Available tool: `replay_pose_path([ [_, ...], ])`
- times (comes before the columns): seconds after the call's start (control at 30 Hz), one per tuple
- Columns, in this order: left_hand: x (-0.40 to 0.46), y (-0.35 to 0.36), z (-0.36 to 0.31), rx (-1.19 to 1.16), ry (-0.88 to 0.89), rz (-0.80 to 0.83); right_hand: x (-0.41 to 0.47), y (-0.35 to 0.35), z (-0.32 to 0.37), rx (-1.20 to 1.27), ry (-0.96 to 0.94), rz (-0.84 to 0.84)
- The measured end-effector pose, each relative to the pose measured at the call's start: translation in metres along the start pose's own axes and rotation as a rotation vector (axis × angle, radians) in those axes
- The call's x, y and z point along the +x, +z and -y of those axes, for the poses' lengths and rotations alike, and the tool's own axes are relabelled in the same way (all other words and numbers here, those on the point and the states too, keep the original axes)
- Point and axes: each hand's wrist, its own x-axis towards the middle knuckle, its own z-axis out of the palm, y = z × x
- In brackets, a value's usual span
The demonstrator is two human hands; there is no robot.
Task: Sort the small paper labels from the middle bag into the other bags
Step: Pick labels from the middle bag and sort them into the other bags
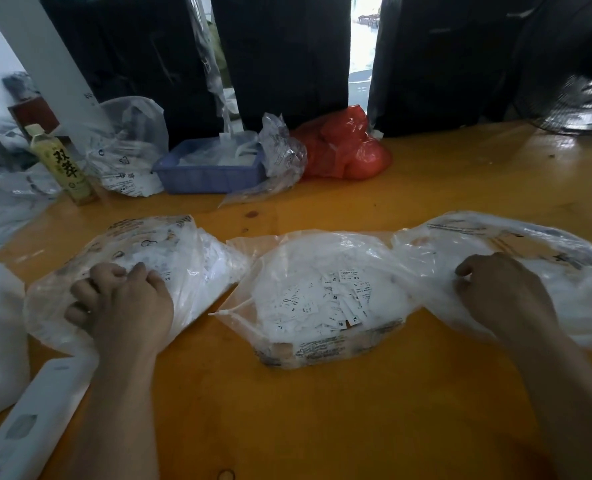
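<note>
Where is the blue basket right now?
In the head view, the blue basket sits at the table's far edge, left of centre, between a clear bag and the red bag.

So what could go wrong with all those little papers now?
1. The middle bag lies wide open, with loose labels near its mouth; a nudge could spill them onto the table.
2. The left hand and right hand press on the left bag and right bag. Tugging might drag the middle bag, which the right bag seems to overlap.
3. The size letters are tiny, so mix-ups seem likely.
</note>
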Motion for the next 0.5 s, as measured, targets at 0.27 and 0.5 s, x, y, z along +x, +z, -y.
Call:
replay_pose_path([
  [0.27, -0.009, -0.002, -0.008, -0.152, 0.042, -0.200, -0.003, -0.005, 0.002, 0.137, 0.019, -0.273],
  [0.5, -0.062, -0.005, -0.060, -0.724, 0.548, -0.340, -0.022, -0.008, 0.029, 0.633, -0.314, -0.550],
])
